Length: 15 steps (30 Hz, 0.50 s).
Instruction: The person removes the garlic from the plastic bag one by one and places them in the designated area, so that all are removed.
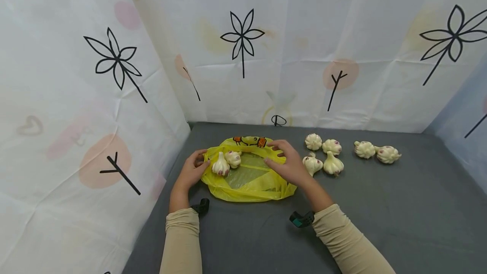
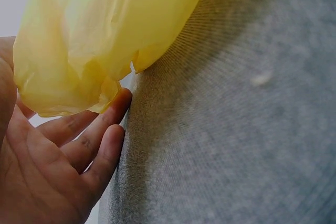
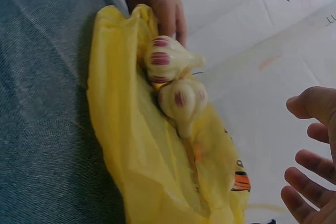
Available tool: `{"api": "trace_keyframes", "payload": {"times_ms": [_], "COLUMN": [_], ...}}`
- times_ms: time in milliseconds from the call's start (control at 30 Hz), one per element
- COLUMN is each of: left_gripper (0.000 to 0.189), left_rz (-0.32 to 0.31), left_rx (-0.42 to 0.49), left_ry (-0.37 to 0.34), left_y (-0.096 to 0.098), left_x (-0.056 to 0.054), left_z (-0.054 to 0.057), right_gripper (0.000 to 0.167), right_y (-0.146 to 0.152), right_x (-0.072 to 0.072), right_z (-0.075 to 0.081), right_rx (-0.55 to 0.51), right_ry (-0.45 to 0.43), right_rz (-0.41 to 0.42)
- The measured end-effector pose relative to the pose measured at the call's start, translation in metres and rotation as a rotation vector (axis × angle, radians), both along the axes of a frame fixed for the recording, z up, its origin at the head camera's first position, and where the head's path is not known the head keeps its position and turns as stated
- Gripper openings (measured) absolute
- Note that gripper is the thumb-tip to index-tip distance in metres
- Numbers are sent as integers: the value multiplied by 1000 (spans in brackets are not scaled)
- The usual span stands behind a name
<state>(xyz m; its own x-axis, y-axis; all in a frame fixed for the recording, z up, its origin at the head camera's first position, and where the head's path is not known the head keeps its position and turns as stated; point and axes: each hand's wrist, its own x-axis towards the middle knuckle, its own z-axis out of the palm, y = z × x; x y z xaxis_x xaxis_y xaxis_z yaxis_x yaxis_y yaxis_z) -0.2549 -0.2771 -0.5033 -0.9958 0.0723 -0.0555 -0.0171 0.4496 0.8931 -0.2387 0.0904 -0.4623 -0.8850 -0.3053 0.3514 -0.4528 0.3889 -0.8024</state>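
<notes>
On the gray surface (image 1: pixel 251 227), between left grip (image 1: pixel 192 168) and right grip (image 1: pixel 290 164), both loosely spread: yellow bag (image 1: pixel 247 193), two garlic bulbs (image 1: pixel 220 166) inside. Probably light, thin, slippery, easy to rip. Best pinched gently by its rim (image 1: pixel 247 141).

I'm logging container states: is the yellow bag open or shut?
The yellow bag is open: it gapes wide in the head view, with two garlic bulbs showing inside.
</notes>
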Motion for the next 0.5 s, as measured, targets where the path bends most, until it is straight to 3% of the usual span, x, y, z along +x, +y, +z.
{"api": "trace_keyframes", "payload": {"times_ms": [133, 500], "left_gripper": [59, 56], "left_rz": [5, -1], "left_rx": [15, -9], "left_ry": [-11, 9], "left_y": [0, 1], "left_x": [-2, 2], "left_z": [0, 3], "right_gripper": [50, 57], "right_y": [-7, -28], "right_x": [1, 3], "right_z": [-2, -5], "right_rx": [49, 73], "right_ry": [34, 9], "right_rz": [14, 65]}}
